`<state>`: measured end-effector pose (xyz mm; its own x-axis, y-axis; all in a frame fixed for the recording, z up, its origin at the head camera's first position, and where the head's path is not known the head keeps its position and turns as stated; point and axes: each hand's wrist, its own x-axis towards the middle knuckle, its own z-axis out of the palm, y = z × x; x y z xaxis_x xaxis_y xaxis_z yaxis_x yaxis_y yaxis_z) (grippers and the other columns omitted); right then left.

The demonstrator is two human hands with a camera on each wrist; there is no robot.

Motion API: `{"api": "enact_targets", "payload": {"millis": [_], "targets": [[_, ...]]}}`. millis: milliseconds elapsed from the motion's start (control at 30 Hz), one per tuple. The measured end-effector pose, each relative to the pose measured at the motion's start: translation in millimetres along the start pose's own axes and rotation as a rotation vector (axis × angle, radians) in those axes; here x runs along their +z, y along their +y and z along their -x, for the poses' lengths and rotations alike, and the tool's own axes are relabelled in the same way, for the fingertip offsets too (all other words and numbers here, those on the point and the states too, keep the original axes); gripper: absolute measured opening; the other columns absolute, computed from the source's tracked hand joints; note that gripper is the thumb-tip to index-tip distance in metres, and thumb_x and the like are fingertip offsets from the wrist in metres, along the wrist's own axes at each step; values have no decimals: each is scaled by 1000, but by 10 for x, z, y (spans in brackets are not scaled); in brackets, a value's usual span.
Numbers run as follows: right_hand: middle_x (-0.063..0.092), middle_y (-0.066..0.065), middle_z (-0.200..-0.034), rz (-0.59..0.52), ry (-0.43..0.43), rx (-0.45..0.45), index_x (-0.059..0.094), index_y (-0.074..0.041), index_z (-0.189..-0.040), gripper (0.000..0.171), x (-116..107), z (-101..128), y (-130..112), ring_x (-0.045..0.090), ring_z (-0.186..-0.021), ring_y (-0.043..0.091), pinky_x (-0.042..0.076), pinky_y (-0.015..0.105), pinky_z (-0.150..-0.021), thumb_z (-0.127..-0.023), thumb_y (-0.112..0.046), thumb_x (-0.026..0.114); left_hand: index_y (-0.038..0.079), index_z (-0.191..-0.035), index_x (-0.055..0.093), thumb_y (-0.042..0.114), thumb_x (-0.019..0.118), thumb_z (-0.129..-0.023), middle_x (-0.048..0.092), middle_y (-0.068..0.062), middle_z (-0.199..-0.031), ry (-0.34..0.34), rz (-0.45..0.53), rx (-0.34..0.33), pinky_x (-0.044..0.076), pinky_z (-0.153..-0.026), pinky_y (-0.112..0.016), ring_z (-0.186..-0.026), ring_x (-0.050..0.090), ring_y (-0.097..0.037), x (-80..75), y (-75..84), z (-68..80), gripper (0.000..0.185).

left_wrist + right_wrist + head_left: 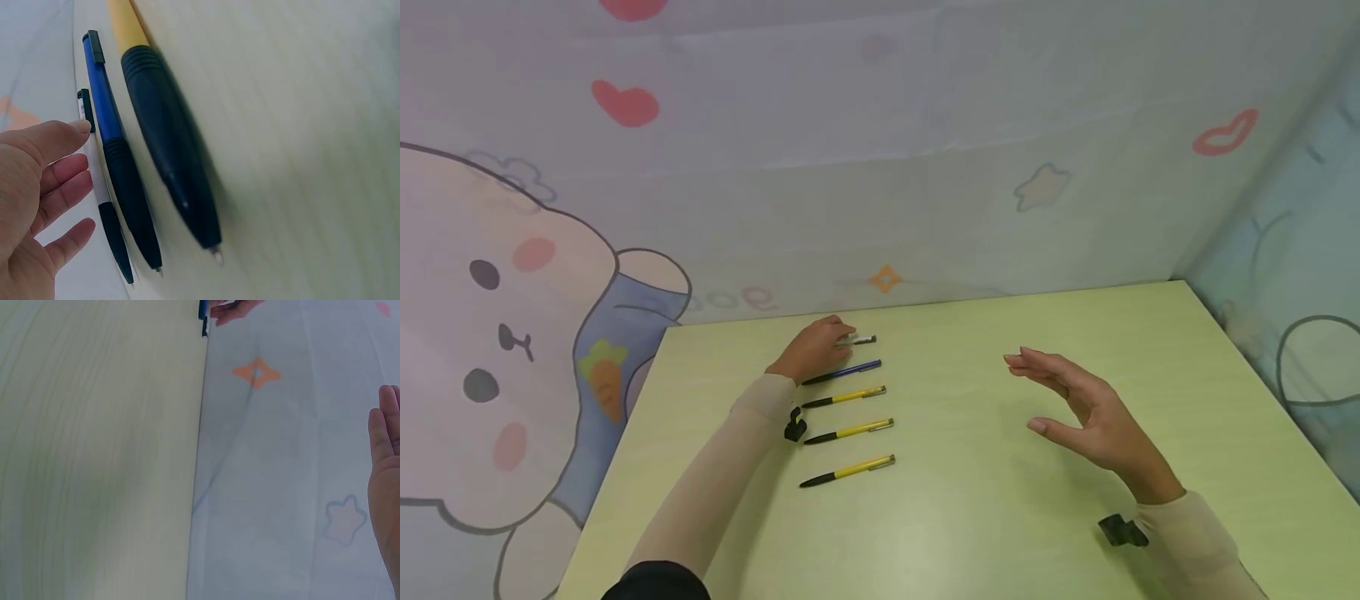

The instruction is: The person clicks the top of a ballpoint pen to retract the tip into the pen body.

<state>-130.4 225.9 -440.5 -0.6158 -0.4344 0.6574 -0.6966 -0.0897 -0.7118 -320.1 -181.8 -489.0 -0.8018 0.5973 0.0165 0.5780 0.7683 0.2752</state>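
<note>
Left hand (815,350) rests fingers on the white pen (859,340), farthest in the row on the green table (1000,517), just beyond the blue pen (842,372). Grip unclear: cannot tell.

Pen is probably light, stiff, slick plastic; pinch mid-barrel.

Right hand (1086,412) hovers, fingers relaxed, holding nothing.

Left wrist view shows the rubber grip (114,240); head view shows three yellow pens (848,432).

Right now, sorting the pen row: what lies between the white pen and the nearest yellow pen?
One blue pen lies between the white pen and that yellow pen, seen in the head view.
</note>
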Motion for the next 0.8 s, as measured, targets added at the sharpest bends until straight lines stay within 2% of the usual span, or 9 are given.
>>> {"api": "enact_targets", "payload": {"millis": [200,500,800], "targets": [[48,37,-141,7,-1,-2,33,21,-145,78,-7,29,40,51,-136,32,39,32,-115,-75,27,68,6,-132,67,17,67,-100,65,-9,-118,-10,9,-9,55,-93,-40,-105,65,-24,46,-48,-14,34],[49,37,-140,13,4,5,33,21,-145,78,19,21,-13,51,-136,31,39,32,-115,-75,29,66,8,-119,73,14,66,-100,65,-5,-108,33,11,0,56,-88,-38,-97,65,-21,101,-55,-37,21],[47,37,-141,-2,-8,-10,32,22,-145,78,5,35,31,51,-136,32,39,32,-115,-76,28,66,7,-115,74,9,62,-101,66,-6,-109,32,-22,24,55,-92,-39,-101,65,-23,100,-30,-78,18]]}}
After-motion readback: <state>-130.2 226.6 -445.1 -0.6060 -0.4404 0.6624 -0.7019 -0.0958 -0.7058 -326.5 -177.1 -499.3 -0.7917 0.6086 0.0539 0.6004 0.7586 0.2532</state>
